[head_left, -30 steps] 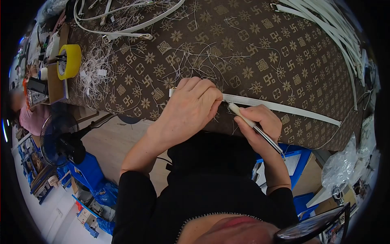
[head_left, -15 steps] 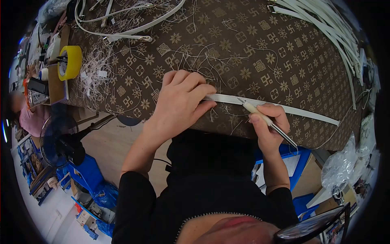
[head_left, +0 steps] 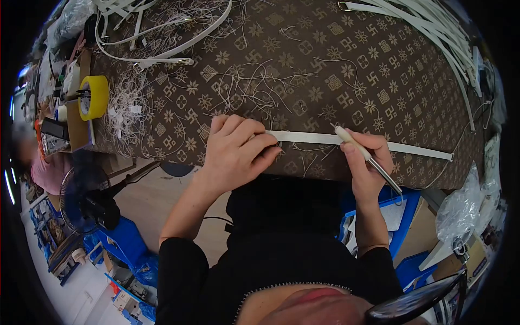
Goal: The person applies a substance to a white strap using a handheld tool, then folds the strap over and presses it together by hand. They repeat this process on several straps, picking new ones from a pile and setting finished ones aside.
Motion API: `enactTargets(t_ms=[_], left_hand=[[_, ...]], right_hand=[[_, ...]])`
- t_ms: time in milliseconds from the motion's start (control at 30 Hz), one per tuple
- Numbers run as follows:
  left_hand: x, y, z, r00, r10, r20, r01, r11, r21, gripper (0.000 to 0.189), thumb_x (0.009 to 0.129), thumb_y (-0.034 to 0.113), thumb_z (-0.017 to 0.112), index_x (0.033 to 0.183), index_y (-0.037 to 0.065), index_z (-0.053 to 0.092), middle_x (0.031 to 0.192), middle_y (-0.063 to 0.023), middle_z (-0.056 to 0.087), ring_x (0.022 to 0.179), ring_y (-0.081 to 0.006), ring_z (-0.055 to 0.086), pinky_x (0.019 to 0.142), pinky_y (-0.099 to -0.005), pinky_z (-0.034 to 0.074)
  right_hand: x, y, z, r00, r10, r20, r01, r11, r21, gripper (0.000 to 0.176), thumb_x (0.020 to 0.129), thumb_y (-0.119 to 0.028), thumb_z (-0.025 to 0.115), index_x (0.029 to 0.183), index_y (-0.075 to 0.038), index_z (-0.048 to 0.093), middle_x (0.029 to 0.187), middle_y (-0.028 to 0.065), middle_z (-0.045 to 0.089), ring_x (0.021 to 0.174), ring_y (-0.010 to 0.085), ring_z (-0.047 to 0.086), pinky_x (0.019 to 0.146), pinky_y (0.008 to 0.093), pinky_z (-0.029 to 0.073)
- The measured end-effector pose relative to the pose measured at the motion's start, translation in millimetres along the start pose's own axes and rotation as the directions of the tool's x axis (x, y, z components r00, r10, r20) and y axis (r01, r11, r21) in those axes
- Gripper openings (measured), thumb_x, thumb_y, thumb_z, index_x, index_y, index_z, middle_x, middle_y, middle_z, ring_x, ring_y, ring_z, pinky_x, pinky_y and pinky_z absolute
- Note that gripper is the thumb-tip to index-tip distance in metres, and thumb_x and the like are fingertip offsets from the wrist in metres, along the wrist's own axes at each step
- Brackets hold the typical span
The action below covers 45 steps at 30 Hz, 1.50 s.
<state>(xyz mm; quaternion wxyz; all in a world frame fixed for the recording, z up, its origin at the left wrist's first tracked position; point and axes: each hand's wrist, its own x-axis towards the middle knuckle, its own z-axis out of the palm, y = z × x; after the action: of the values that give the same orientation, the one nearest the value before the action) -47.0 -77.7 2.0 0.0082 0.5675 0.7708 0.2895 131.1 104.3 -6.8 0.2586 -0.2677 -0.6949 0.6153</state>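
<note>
Strap [head_left: 379, 144], white and narrow, lies flat along the near edge of the table [head_left: 346, 70], running from under your left hand [head_left: 235, 154] out to the right, where its far end stops short of the table corner. Your left hand is curled down over the strap's left end, fingertips bent and pinning it to the brown patterned cloth that covers the table. Your right hand [head_left: 371, 165] is clenched around a pen-shaped tool [head_left: 366, 154] with a cream grip and a metal shaft; thumb and forefinger pinch it near the front, and the shaft angles back past your wrist. The tool's tip meets the strap's upper edge, well to the right of your left fingertips. Whether the tip cuts into the strap or only touches it, you cannot tell from here. Loose thread clippings [head_left: 260, 81] are scattered over the cloth beyond your hands, thickest toward the left. A yellow tape roll [head_left: 93, 97] stands on edge at the table's left end. A bundle of white straps [head_left: 433, 30] drapes over the far right corner, and other white straps [head_left: 162, 51] lie looped at the far left. A floor fan [head_left: 86, 197] stands below the table on your left, and a clear plastic bag [head_left: 460, 211] sits low on your right.
</note>
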Motion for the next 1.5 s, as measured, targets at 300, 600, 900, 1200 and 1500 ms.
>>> enactTargets(t_ms=[300,600,900,1200,1500], left_hand=[[37,10,1,0.992,0.002,0.13,0.01,0.996,-0.089,0.021,0.071,0.019,0.078,0.089,0.016,0.07,0.086,0.0032,0.057,0.079,-0.0164,0.053,0.075,-0.034,0.036],[26,10,13,0.995,0.037,0.094,-0.026,0.992,-0.121,0.017,0.072,0.011,0.076,0.085,0.013,0.066,0.079,0.0025,0.057,0.073,-0.016,0.054,0.071,-0.0311,0.036],[26,12,16,0.996,-0.011,0.084,0.024,0.986,-0.165,0.021,0.073,0.007,0.074,0.086,0.012,0.059,0.078,0.0009,0.058,0.071,-0.0174,0.055,0.07,-0.0323,0.036],[26,12,16,0.993,-0.053,0.108,0.073,0.98,-0.187,0.018,0.074,0.006,0.072,0.087,0.012,0.061,0.08,-0.0011,0.06,0.073,-0.0197,0.056,0.071,-0.0327,0.037],[27,13,17,0.995,-0.052,0.088,0.068,0.979,-0.19,0.017,0.075,0.006,0.072,0.087,0.012,0.061,0.079,-0.0013,0.059,0.072,-0.0202,0.055,0.07,-0.0329,0.036]], right_hand=[[0,4,1,0.999,0.036,-0.033,-0.034,0.998,0.055,0.019,0.086,0.0,0.068,0.104,0.002,0.061,0.087,0.0053,0.064,0.073,0.0039,0.055,0.066,0.0179,0.044],[8,6,1,0.962,-0.249,0.111,0.263,0.954,-0.141,0.02,0.078,-0.004,0.075,0.095,-0.003,0.065,0.083,0.0105,0.069,0.074,0.0183,0.066,0.078,0.0327,0.053],[17,-3,7,0.909,-0.32,0.269,0.393,0.874,-0.287,0.02,0.07,-0.008,0.08,0.086,-0.007,0.067,0.076,0.0053,0.068,0.068,0.0247,0.066,0.08,0.0411,0.054],[16,-4,7,0.902,-0.303,0.307,0.396,0.863,-0.315,0.021,0.07,-0.007,0.079,0.087,-0.007,0.067,0.076,0.0058,0.067,0.071,0.0246,0.065,0.082,0.0421,0.052],[18,-4,8,0.89,-0.335,0.308,0.429,0.844,-0.322,0.02,0.069,-0.007,0.08,0.086,-0.007,0.067,0.074,0.006,0.069,0.068,0.0237,0.066,0.08,0.0412,0.054]])
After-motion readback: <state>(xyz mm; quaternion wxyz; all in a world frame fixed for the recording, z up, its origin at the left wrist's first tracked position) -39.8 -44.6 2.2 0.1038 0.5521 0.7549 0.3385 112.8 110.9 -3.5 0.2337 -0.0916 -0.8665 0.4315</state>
